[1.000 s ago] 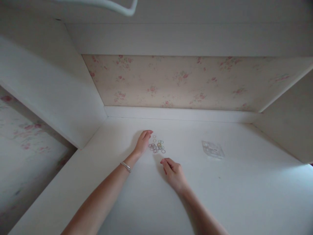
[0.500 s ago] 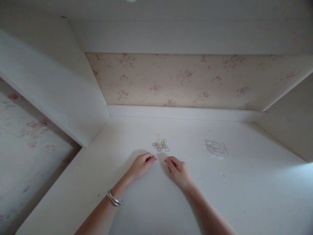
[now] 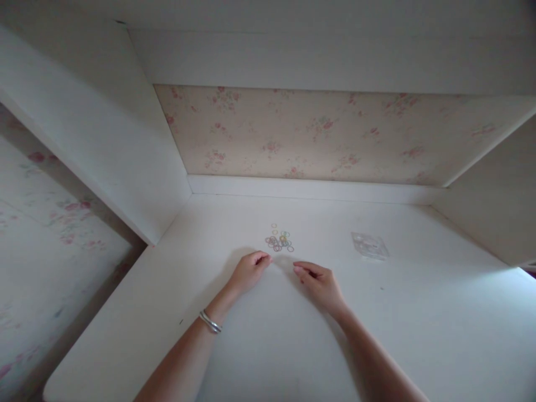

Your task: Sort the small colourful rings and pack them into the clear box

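Observation:
A small heap of thin coloured rings point(image 3: 279, 241) lies on the white desk top point(image 3: 268, 346). My left hand point(image 3: 250, 270) rests just in front of the heap, a silver bracelet point(image 3: 210, 322) on its wrist, with thumb and fingertips pinched together. My right hand point(image 3: 319, 281) lies a short way to the right, its fingers also curled into a pinch. Both hands touch the desk. Whether anything tiny sits between the fingertips is too small to make out.
A clear plastic pouch point(image 3: 370, 245) lies flat to the right of the rings. White side panels point(image 3: 104, 145) and a floral back wall point(image 3: 318, 137) close in the desk; its left edge point(image 3: 100, 312) drops away.
My left hand drew back from beside the rings toward me and closed into a pinch. My right hand shifted slightly right, so the two hands now sit a little farther apart.

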{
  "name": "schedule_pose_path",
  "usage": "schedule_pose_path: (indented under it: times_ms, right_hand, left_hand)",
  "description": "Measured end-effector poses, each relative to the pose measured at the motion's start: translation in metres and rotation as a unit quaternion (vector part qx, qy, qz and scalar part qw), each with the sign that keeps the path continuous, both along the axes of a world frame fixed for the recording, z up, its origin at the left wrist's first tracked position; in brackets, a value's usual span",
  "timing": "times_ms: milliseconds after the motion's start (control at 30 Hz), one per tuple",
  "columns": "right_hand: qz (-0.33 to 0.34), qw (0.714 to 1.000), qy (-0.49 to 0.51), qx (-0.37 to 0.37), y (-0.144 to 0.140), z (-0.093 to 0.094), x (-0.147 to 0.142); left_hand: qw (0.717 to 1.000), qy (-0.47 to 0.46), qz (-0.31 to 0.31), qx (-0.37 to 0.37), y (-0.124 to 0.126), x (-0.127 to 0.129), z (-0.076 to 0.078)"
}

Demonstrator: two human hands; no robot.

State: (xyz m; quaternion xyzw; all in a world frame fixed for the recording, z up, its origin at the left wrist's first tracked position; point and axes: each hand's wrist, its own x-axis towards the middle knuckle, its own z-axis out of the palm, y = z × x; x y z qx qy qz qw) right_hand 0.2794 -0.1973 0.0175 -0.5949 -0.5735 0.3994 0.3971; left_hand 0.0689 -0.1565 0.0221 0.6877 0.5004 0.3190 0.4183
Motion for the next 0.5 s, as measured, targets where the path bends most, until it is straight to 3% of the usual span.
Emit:
schedule_pose_path:
  times_ms: [67,133,267,367,500]
  right_hand:
    - [-0.023,1.0,-0.017,0.009,0.007,0.003,0.025]
    - [-0.087,0.992,-0.087,0.039,0.017,0.009,0.059]
    - [-0.181,0.923,-0.323,0.109,0.037,0.027,0.131]
    - [-0.198,0.86,-0.469,0.04,0.045,0.032,0.171]
    - [-0.178,0.849,-0.493,-0.069,0.051,0.02,0.196]
  left_hand:
    - [1.0,0.017,-0.003,0.012,-0.001,0.001,-0.001]
    - [0.999,0.027,-0.009,0.02,-0.002,0.002,-0.001]
    - [0.999,0.031,-0.009,0.023,-0.003,0.003,0.0]
    - [0.998,0.043,-0.013,0.036,-0.005,0.002,0.001]
    - [0.996,0.061,-0.019,0.054,-0.007,0.002,0.0]
